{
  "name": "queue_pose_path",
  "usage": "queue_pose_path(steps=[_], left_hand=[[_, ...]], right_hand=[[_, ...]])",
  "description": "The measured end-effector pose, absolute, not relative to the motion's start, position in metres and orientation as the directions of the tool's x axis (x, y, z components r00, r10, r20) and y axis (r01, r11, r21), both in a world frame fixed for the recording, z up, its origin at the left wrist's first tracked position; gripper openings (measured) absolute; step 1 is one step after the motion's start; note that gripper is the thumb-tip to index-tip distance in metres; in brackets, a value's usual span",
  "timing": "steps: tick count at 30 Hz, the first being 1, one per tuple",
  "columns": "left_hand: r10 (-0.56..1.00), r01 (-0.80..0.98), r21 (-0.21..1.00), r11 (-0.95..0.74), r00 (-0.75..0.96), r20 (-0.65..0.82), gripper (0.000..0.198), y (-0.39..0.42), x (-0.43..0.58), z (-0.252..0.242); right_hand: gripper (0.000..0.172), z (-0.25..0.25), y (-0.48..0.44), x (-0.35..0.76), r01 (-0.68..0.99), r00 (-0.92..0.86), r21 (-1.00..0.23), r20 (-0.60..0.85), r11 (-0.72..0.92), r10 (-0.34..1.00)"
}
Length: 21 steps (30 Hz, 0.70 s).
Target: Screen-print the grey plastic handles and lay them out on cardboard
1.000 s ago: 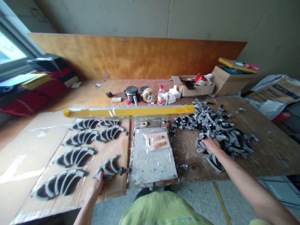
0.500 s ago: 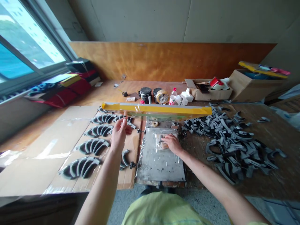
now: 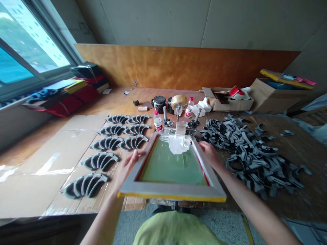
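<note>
A screen printing frame (image 3: 171,188) with green mesh lies lowered before me, its near edge lined with yellow tape. At its far end it is fixed to a metal hinge clamp (image 3: 181,128), and a patch of clear tape (image 3: 179,144) covers the mesh there. My left hand (image 3: 131,160) grips the frame's left side. On the opposite side my right hand (image 3: 208,153) holds the right rail, its fingertips partly hidden by the frame. The frame hides the grey plate beneath it. Rows of curved grey parts (image 3: 100,160) lie left of my left hand.
A loose heap of grey and black parts (image 3: 245,146) spreads on the right. Behind the clamp stand a black tub (image 3: 159,103), a red-capped bottle (image 3: 158,121) and another bottle (image 3: 189,108). An open cardboard box (image 3: 232,102) sits at the back right. Cardboard (image 3: 61,146) covers the left side.
The frame has swung down from its raised position over the plate. My right hand has left the plate for the frame's right side; my left hand has come down to its left side.
</note>
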<state>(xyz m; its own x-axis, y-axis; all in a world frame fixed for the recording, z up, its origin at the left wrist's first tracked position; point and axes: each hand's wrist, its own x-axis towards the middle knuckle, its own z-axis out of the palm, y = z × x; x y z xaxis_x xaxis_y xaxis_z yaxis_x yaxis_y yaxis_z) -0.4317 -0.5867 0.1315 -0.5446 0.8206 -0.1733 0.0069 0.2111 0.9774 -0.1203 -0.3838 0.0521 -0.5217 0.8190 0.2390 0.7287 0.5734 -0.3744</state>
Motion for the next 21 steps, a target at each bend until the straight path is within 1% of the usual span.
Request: queue_pose_path(steps=[2,3,5,6,7,9,11,12,14,18,21], left_hand=[[0.819,0.0,0.936,0.352,-0.484,-0.308,0.06,-0.605,-0.428,0.104],[0.813,-0.006,0.921,0.389,-0.468,-0.347,0.066,-0.61,-0.425,0.089],[0.805,-0.008,0.909,0.417,-0.46,-0.373,0.077,-0.615,-0.42,0.06],[0.804,0.004,0.907,0.422,-0.464,-0.372,0.08,-0.615,-0.418,0.047],[0.804,0.019,0.905,0.424,-0.468,-0.367,0.081,-0.614,-0.417,0.036],[0.811,0.041,0.904,0.425,-0.461,-0.36,0.08,-0.613,-0.416,0.021],[0.816,0.033,0.904,0.425,-0.447,-0.367,0.079,-0.612,-0.417,0.014],[0.813,0.02,0.903,0.428,-0.444,-0.376,0.079,-0.612,-0.417,0.013],[0.803,-0.01,0.899,0.438,-0.445,-0.396,0.078,-0.613,-0.418,0.012],[0.789,-0.036,0.896,0.443,-0.458,-0.409,0.077,-0.615,-0.419,0.009],[0.79,-0.026,0.891,0.453,-0.452,-0.415,0.076,-0.616,-0.42,0.004]], right_hand=[[0.036,0.071,-0.367,-0.125,0.7,-0.488,-0.406,0.331,0.588,0.808],[0.038,0.079,-0.36,-0.134,0.672,-0.497,-0.404,0.376,0.621,0.782],[0.049,0.09,-0.352,-0.161,0.635,-0.566,-0.341,0.406,0.693,0.718],[0.052,0.093,-0.35,-0.176,0.635,-0.615,-0.29,0.371,0.716,0.695],[0.05,0.094,-0.348,-0.19,0.646,-0.66,-0.241,0.302,0.725,0.688],[0.032,0.09,-0.348,-0.212,0.68,-0.704,-0.163,0.129,0.715,0.699],[0.016,0.083,-0.352,-0.222,0.707,-0.702,-0.116,0.011,0.698,0.712],[0.013,0.08,-0.356,-0.223,0.707,-0.704,-0.103,-0.006,0.7,0.711],[0.015,0.074,-0.367,-0.217,0.662,-0.746,-0.099,0.01,0.743,0.666],[0.025,0.072,-0.398,-0.189,0.458,-0.886,-0.137,0.009,0.878,0.464],[0.03,0.081,-0.407,-0.17,0.35,-0.936,-0.158,-0.017,0.923,0.352]])
